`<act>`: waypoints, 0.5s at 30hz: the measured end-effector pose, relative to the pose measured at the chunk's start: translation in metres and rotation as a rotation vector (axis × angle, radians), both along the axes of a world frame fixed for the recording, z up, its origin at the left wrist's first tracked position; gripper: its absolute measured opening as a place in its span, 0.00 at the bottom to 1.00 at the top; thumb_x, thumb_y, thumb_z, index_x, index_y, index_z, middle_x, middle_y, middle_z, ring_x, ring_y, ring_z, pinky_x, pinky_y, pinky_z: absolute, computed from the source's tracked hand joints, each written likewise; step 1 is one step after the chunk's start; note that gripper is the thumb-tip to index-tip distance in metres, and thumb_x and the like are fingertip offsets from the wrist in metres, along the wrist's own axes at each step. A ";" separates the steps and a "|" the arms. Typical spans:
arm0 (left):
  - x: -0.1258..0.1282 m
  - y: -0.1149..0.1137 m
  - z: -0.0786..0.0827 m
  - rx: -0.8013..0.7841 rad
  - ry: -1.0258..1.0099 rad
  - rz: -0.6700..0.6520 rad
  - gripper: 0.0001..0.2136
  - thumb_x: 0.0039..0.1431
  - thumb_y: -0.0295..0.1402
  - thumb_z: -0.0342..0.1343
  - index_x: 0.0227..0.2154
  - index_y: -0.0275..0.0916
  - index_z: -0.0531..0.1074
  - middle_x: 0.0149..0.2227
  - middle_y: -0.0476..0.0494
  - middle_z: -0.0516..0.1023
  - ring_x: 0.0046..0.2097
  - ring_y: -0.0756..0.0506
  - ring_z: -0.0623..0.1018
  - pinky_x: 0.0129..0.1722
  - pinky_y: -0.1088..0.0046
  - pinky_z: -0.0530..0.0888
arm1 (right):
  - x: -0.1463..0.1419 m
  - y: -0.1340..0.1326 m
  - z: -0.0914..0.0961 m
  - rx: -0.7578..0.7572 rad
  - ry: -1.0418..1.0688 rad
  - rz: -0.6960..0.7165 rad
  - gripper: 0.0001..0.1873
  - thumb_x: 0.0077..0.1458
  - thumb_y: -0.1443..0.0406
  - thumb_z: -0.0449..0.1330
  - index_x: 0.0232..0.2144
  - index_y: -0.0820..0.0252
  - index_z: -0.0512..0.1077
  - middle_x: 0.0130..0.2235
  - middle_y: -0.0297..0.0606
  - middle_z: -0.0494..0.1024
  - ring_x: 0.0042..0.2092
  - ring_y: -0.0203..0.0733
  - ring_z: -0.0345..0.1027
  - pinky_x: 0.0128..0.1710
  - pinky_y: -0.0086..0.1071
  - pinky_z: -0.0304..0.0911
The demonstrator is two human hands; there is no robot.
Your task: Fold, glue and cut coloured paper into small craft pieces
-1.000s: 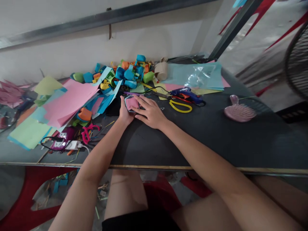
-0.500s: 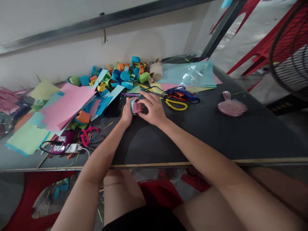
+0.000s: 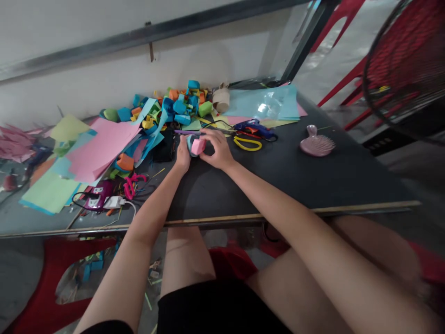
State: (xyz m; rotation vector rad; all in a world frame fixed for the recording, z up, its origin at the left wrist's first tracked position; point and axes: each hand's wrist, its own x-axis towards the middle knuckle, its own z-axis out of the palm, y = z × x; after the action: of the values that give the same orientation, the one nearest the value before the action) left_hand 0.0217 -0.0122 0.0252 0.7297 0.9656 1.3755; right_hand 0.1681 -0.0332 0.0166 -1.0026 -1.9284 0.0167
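Note:
Both of my hands meet over the dark table [image 3: 285, 176] on a small folded paper piece, pink with a light blue edge [image 3: 197, 146]. My left hand [image 3: 182, 155] grips its left side with curled fingers. My right hand [image 3: 214, 149] pinches its right side from above, fingers bent round it. The piece is tilted up off the table between the two hands. Just behind them lie yellow-handled scissors [image 3: 247, 144] and a blue glue gun [image 3: 257, 127].
A heap of folded coloured paper shapes [image 3: 174, 109] and loose sheets, with a large pink sheet [image 3: 100, 146], covers the left and back. A pink hairbrush [image 3: 316, 144] lies to the right, a power strip with cables [image 3: 104, 200] at the front left. A fan guard [image 3: 406, 65] stands at the far right.
The paper piece lay flat under my right hand's spread fingers; both hands have now lifted and tilted it, fingers curled round it. The view has shifted to the right.

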 end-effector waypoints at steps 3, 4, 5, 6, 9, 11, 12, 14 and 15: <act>-0.006 0.001 0.004 -0.015 -0.039 0.073 0.24 0.70 0.49 0.40 0.39 0.37 0.76 0.34 0.43 0.81 0.38 0.48 0.80 0.44 0.72 0.75 | -0.004 -0.005 0.000 -0.030 0.209 0.066 0.22 0.53 0.57 0.60 0.50 0.57 0.70 0.57 0.48 0.74 0.61 0.51 0.66 0.61 0.50 0.61; -0.008 0.002 0.004 -0.038 -0.059 0.072 0.25 0.70 0.50 0.40 0.40 0.36 0.76 0.34 0.42 0.81 0.39 0.47 0.80 0.44 0.70 0.75 | -0.006 -0.006 -0.001 -0.091 0.319 0.086 0.25 0.53 0.54 0.60 0.51 0.58 0.69 0.57 0.48 0.75 0.60 0.51 0.67 0.60 0.48 0.63; -0.010 0.003 0.005 -0.055 -0.077 0.068 0.25 0.69 0.50 0.40 0.42 0.36 0.76 0.35 0.41 0.81 0.39 0.46 0.81 0.44 0.69 0.75 | -0.007 -0.006 -0.002 -0.189 0.444 0.108 0.28 0.52 0.50 0.60 0.51 0.58 0.69 0.55 0.48 0.76 0.57 0.51 0.69 0.56 0.47 0.66; -0.011 0.003 0.005 -0.062 -0.083 0.067 0.25 0.69 0.49 0.39 0.44 0.36 0.76 0.35 0.41 0.81 0.39 0.46 0.81 0.44 0.69 0.76 | -0.007 -0.005 -0.003 -0.320 0.575 0.131 0.30 0.52 0.46 0.59 0.51 0.58 0.69 0.52 0.47 0.78 0.54 0.50 0.72 0.53 0.45 0.69; -0.011 0.004 0.002 -0.065 -0.017 0.088 0.23 0.70 0.47 0.39 0.44 0.36 0.75 0.37 0.41 0.81 0.40 0.47 0.81 0.45 0.70 0.75 | -0.005 -0.002 -0.005 -0.715 0.903 0.189 0.33 0.47 0.38 0.57 0.41 0.57 0.71 0.38 0.43 0.81 0.41 0.48 0.78 0.44 0.40 0.73; -0.011 0.003 -0.001 -0.034 0.079 0.148 0.21 0.70 0.44 0.40 0.42 0.37 0.75 0.41 0.40 0.81 0.43 0.47 0.80 0.48 0.70 0.74 | 0.000 -0.001 -0.003 -0.851 1.034 0.225 0.32 0.48 0.37 0.55 0.36 0.58 0.71 0.36 0.44 0.82 0.38 0.45 0.78 0.43 0.38 0.73; -0.011 0.001 -0.002 0.005 0.149 0.187 0.19 0.69 0.43 0.42 0.42 0.37 0.75 0.43 0.39 0.80 0.46 0.47 0.79 0.50 0.70 0.73 | 0.003 0.000 -0.002 -0.883 1.078 0.247 0.32 0.50 0.37 0.52 0.36 0.58 0.71 0.39 0.45 0.82 0.38 0.44 0.78 0.43 0.37 0.73; -0.013 -0.005 -0.003 0.144 0.352 0.266 0.16 0.68 0.42 0.46 0.42 0.38 0.74 0.48 0.38 0.78 0.53 0.46 0.76 0.57 0.69 0.69 | 0.008 0.000 0.002 -0.921 1.135 0.298 0.32 0.55 0.38 0.47 0.37 0.58 0.72 0.45 0.47 0.82 0.39 0.43 0.77 0.42 0.36 0.73; -0.015 -0.009 -0.002 0.244 0.484 0.296 0.14 0.66 0.42 0.48 0.44 0.39 0.74 0.51 0.38 0.77 0.56 0.45 0.74 0.60 0.67 0.65 | 0.009 0.000 0.003 -0.931 1.154 0.318 0.32 0.56 0.39 0.45 0.37 0.58 0.72 0.47 0.47 0.81 0.38 0.43 0.77 0.41 0.36 0.73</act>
State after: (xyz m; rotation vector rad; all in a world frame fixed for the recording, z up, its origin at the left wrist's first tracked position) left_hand 0.0069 -0.0210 0.0230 1.1753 1.3371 1.6307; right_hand 0.1773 -0.0327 0.0201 -0.8805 -0.8959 1.4458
